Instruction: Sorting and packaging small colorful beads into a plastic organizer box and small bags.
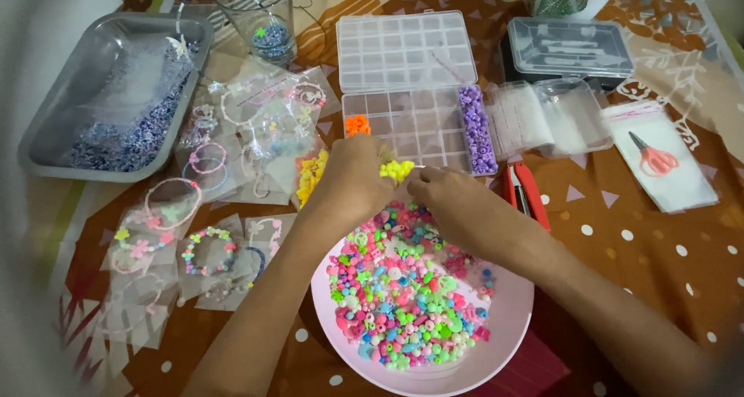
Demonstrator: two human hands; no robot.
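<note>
sorting stands at an early stage: in the clear compartment box (418,126) only the purple column and one cell of orange beads are filled, while the pink bowl (508,319) remains heaped with mixed beads. the left hand (353,182) is closed on a clump of yellow beads (396,169) at the box's near edge; the right hand (457,207) pinches together beside it, contents indiscernible.

Table (659,242) covered by a brown cloth with white dots and pale triangles; a pale wall borders its left edge; even indoor light.
</note>
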